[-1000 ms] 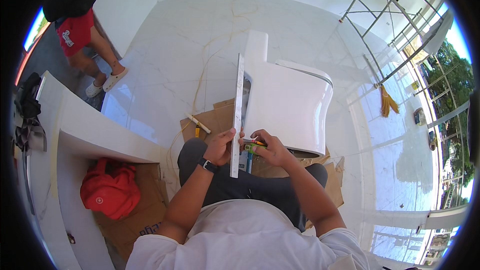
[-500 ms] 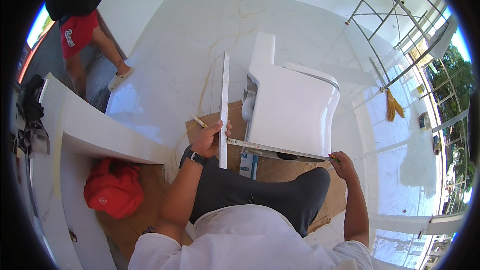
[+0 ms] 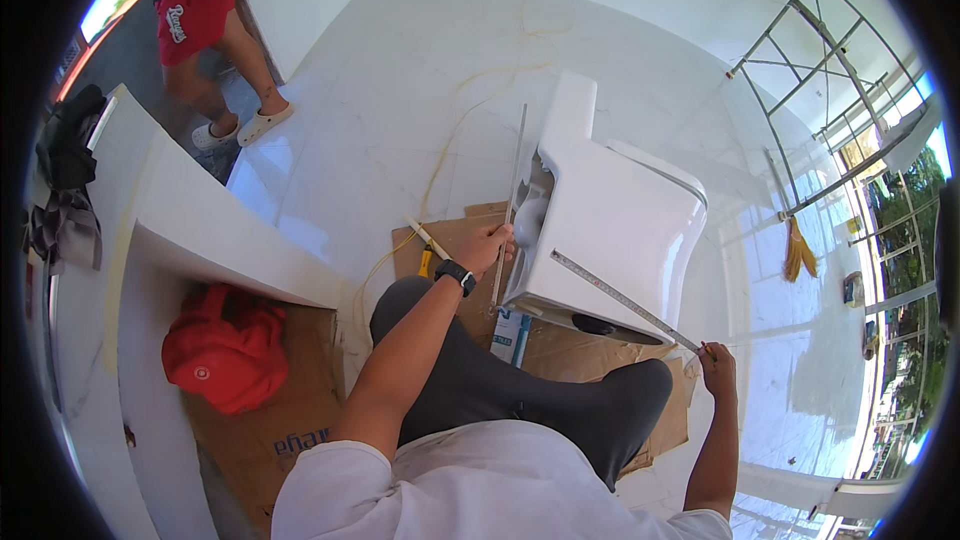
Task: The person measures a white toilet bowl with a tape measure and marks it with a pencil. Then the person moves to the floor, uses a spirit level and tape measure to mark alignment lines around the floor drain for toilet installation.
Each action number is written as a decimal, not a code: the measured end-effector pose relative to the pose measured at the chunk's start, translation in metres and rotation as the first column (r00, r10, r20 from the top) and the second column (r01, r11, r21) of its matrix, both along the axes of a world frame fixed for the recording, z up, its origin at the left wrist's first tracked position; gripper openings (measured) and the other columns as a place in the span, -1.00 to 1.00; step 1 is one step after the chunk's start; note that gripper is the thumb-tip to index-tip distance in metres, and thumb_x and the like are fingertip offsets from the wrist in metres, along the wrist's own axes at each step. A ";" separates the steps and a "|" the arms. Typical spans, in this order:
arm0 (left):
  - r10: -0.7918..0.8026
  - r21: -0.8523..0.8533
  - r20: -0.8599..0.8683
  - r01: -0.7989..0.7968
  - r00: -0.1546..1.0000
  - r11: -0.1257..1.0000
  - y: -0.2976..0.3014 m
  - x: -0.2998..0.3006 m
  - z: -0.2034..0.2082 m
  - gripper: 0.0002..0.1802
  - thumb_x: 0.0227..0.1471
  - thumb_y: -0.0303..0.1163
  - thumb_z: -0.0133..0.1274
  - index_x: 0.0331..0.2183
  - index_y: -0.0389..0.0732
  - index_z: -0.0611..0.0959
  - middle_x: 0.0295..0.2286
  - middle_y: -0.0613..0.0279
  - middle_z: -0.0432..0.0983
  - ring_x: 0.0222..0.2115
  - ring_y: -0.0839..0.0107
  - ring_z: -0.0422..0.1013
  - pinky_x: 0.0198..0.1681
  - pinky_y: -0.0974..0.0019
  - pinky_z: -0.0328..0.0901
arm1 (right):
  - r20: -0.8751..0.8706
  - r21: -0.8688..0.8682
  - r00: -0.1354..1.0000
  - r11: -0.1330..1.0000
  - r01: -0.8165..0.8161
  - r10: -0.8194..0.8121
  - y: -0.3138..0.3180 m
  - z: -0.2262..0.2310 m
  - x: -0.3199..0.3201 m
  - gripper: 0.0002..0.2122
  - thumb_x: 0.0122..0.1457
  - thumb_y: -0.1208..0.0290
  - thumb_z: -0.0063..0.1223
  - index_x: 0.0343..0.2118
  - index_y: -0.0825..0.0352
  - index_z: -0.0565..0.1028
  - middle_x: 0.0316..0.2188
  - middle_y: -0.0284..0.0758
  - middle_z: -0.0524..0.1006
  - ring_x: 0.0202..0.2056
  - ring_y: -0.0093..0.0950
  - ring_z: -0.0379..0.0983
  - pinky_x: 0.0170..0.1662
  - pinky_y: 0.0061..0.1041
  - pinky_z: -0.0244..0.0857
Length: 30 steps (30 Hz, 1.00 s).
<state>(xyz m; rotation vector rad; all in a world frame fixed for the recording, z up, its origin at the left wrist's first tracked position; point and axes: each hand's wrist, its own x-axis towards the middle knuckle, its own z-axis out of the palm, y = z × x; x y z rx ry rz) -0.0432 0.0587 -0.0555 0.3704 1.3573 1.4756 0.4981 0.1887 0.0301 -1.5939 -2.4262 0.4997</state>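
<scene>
A white toilet (image 3: 610, 225) lies on its side on flattened cardboard (image 3: 450, 240) in front of me. My left hand (image 3: 488, 245), with a black watch on the wrist, grips a long thin metal straightedge (image 3: 512, 195) held upright against the toilet's base. My right hand (image 3: 718, 358) holds the far end of a metal measuring tape (image 3: 620, 298) stretched along the toilet's lower edge, from the straightedge out to the right. My legs in dark trousers lie under both arms.
A red bag (image 3: 225, 345) lies on cardboard at the left beside a white counter (image 3: 200, 220). Another person in red shorts (image 3: 205, 15) stands at the far left. Scaffolding (image 3: 800, 70) and a broom (image 3: 797, 250) are at the right. A yellow-handled tool (image 3: 427, 260) lies near my left wrist.
My right hand has swung out from the straightedge to the right, drawing the tape along the toilet. The view has shifted, and the straightedge now stands edge-on against the toilet.
</scene>
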 end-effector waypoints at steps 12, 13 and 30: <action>-0.132 0.039 -0.261 0.148 0.956 0.988 0.013 0.006 -0.001 -0.55 0.27 -0.16 0.03 0.01 -0.32 0.58 -0.33 0.25 0.54 -0.40 0.50 0.48 -0.29 0.37 0.44 | 0.000 -0.008 0.998 0.998 0.066 -0.066 -0.016 -0.017 0.014 -0.81 0.21 0.35 0.15 -0.25 0.38 0.58 -0.42 -0.13 0.53 -0.36 -0.15 0.50 -0.26 -0.26 0.35; -0.137 0.068 -0.258 0.160 0.956 0.985 0.013 0.006 -0.002 -0.54 0.27 -0.17 0.02 0.05 -0.30 0.56 -0.31 0.25 0.53 -0.39 0.51 0.47 -0.29 0.37 0.44 | 0.009 -0.008 0.998 0.998 0.064 -0.064 -0.017 -0.016 0.012 -0.81 0.20 0.35 0.15 -0.25 0.37 0.58 -0.42 -0.13 0.53 -0.36 -0.15 0.50 -0.25 -0.26 0.35; -0.281 0.005 -0.292 0.295 0.914 0.955 0.012 -0.020 -0.011 -0.45 0.29 -0.23 0.01 0.22 -0.24 0.40 -0.29 0.27 0.51 -0.37 0.47 0.50 -0.32 0.36 0.51 | 0.092 0.047 0.996 0.999 -0.017 0.012 0.045 -0.007 -0.033 -0.79 0.18 0.28 0.16 -0.25 0.31 0.62 -0.37 -0.13 0.56 -0.29 -0.14 0.52 -0.18 -0.20 0.37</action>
